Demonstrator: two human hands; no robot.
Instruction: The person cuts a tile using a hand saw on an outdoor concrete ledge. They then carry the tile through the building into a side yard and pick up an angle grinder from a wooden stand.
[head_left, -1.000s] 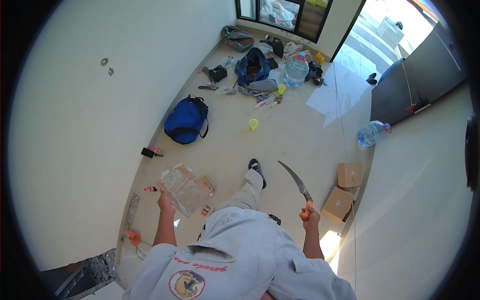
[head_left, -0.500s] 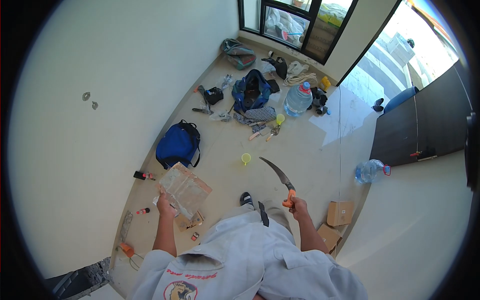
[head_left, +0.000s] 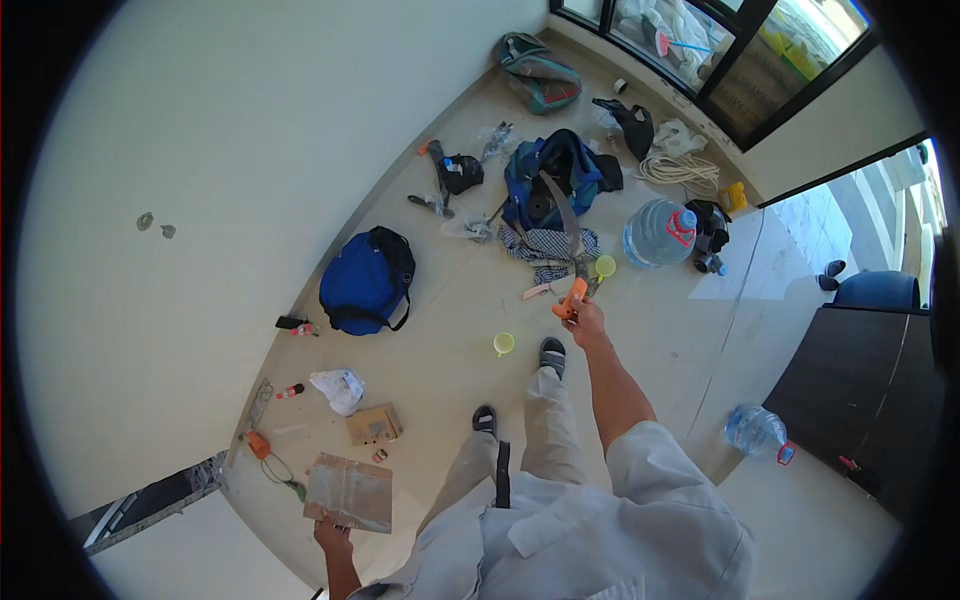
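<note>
My right hand (head_left: 587,322) is stretched forward, closed round the orange handle of a curved pruning saw (head_left: 570,225). Its blade points away from me, over a blue-green open bag (head_left: 522,180) and a checked cloth (head_left: 540,244). Down at the lower left, my left hand (head_left: 333,537) grips the near edge of a flat, rectangular brownish-grey piece (head_left: 350,492) that looks like cardboard, with a pale smeared surface. Beyond that piece a small cardboard box (head_left: 374,425) lies on the floor, beside a white plastic bag (head_left: 340,390).
A blue backpack (head_left: 365,285) lies by the left wall. Large water bottles (head_left: 655,235) stand or lie to the right. A yellow-green cup (head_left: 503,344) is just ahead of my feet. Coiled rope (head_left: 680,174) and a dark door panel (head_left: 850,390) are farther right.
My right hand has carried the saw forward, towards the open bag. The left hand has lowered the flat piece back towards my body. My view has turned, and my feet are stepping.
</note>
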